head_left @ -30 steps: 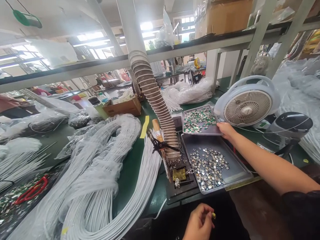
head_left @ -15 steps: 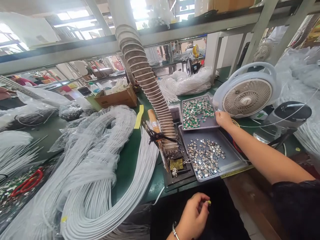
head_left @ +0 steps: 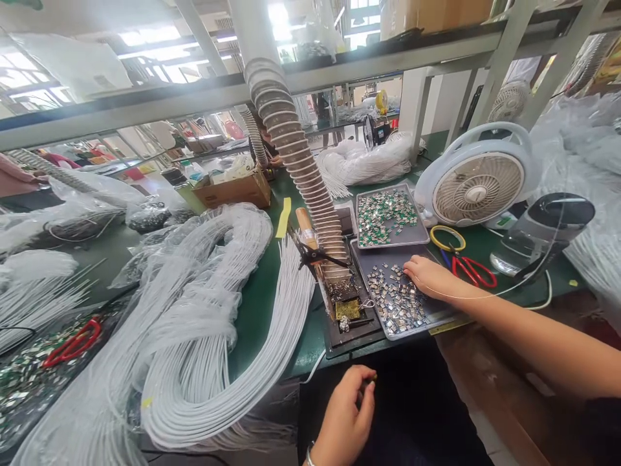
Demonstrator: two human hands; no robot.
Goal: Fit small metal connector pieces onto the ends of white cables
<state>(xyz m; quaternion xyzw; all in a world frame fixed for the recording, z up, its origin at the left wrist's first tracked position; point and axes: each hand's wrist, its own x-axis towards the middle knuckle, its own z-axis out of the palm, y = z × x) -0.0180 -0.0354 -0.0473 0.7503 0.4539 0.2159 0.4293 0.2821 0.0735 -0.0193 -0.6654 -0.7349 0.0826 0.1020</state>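
My right hand (head_left: 427, 276) rests palm down in the near grey tray (head_left: 439, 318), fingers spread over a heap of small silver metal parts (head_left: 395, 299). Behind it a second tray (head_left: 388, 241) holds small green and silver parts. My left hand (head_left: 345, 414) hangs below the table edge with its fingers curled in a pinch on a tiny dark piece that I cannot name. A black fixture (head_left: 347, 320) with a clamp stands just left of the near tray, under a ribbed hose (head_left: 301, 168).
Big bundles of white cable (head_left: 204, 336) fill the left of the green bench. Red scissors (head_left: 473, 270) and a yellow tape ring (head_left: 447, 237) lie right of the trays, in front of a white fan (head_left: 478, 188). A cardboard box (head_left: 237, 191) sits at the back.
My right hand has come back from the far tray's edge and dropped onto the silver parts in the near tray. My left hand has shifted a little left, still pinched.
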